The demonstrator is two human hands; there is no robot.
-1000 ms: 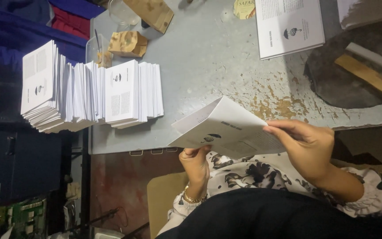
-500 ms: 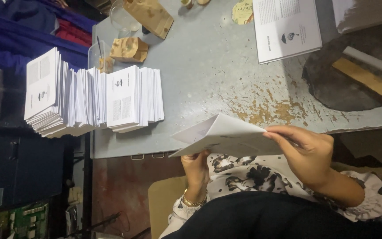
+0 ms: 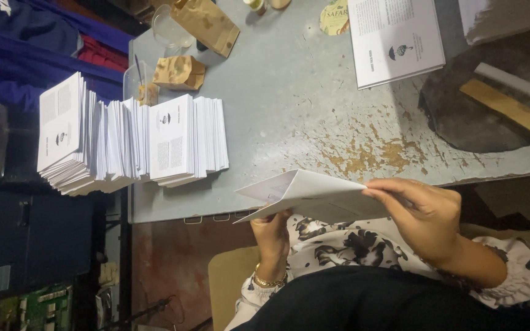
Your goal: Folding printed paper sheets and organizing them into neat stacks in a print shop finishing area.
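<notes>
Folded white sheet (image 3: 314,197) pinched between left hand (image 3: 272,236), right hand (image 3: 427,216)

Two crumpled brown paper bags sit at the grey table's far end: a larger one (image 3: 207,23) by a clear glass, a smaller one (image 3: 179,72) beside the stacked white leaflets. A round yellow-green printed label (image 3: 335,16) lies near the top edge

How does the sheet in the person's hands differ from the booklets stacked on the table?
The folded sheet is single, held in the air by the left hand and right hand, half open. The stacked booklets are many, folded flat, resting on the grey table. Both are white printed paper.
</notes>
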